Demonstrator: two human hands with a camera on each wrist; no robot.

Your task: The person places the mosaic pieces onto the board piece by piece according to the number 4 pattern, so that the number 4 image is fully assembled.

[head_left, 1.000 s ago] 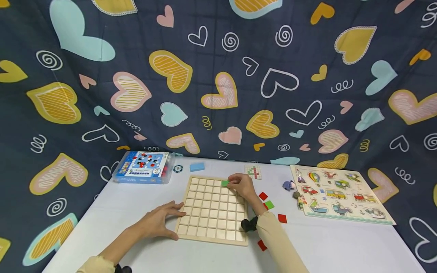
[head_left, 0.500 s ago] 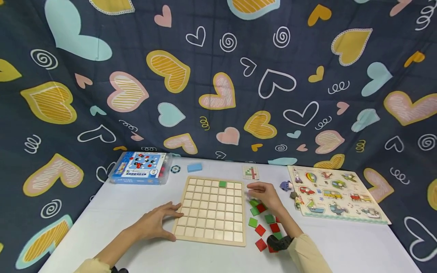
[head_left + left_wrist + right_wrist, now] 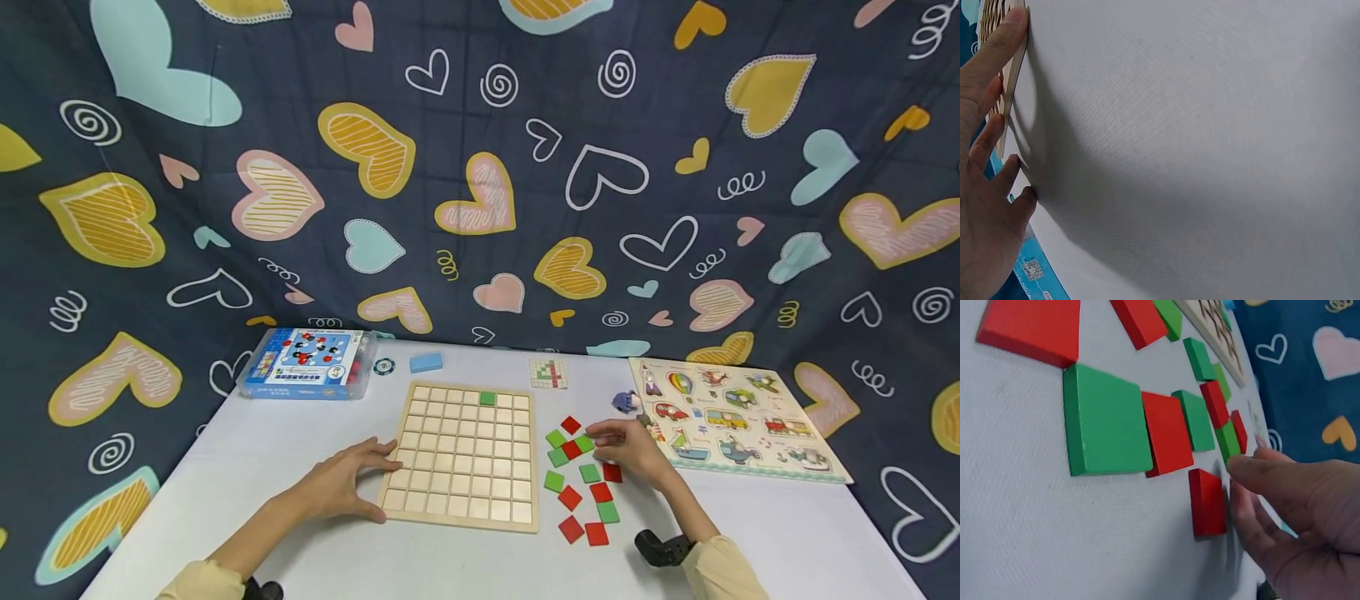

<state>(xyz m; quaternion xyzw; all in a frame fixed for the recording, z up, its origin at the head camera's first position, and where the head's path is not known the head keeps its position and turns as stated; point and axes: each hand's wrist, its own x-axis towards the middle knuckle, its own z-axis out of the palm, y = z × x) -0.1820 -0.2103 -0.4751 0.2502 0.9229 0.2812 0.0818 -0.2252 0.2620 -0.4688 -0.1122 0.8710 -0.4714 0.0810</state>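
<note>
A pale wooden grid board lies mid-table, with one green tile in its far row. My left hand rests at the board's left edge, fingers spread and touching the rim, also visible in the left wrist view. Right of the board lie several loose red and green square tiles. My right hand is beside a green tile at the far side of this group. In the right wrist view, the thumb tip is close to that green tile; whether they touch I cannot tell. No tile shows lifted.
A small pattern card lies behind the board. At the back left are a plastic box, a round chip and a blue block. A picture puzzle board and a small blue figure stand to the right.
My right hand left the green tile in the board's far row and moved right and nearer to the loose tiles, uncovering them. My left hand stayed at the board's edge.
</note>
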